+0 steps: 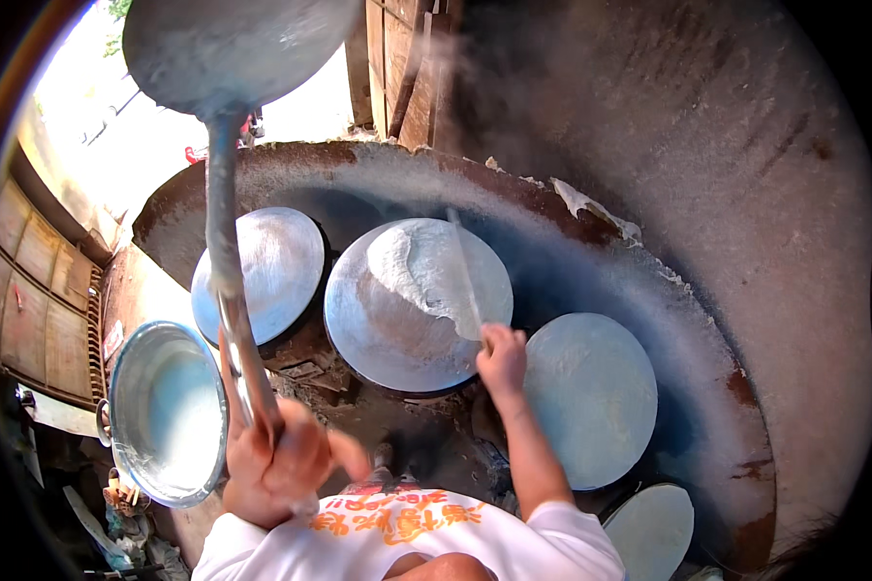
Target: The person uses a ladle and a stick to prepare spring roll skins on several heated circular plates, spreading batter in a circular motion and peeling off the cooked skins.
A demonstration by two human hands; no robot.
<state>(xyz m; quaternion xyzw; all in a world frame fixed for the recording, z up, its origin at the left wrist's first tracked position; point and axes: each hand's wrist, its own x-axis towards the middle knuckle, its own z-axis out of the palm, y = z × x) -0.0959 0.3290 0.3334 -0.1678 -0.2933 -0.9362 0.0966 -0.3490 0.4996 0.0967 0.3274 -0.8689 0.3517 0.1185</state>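
My left hand is closed around the handle of a large metal ladle, raised upright close to the camera. The ladle's round bowl is coated with a whitish film. My right hand grips a thin, flat spreading stick, whose blade lies across the middle round griddle. Wet white batter covers the upper and right part of that griddle. The batter's left edge is ragged, and bare grey metal shows beside it. The blade is slightly smeared by motion.
A second round griddle stands to the left. On the right, another griddle carries a pale, even layer, with a further pale disc below it. A metal basin holds whitish liquid at left. A curved, crusted ledge runs behind the griddles.
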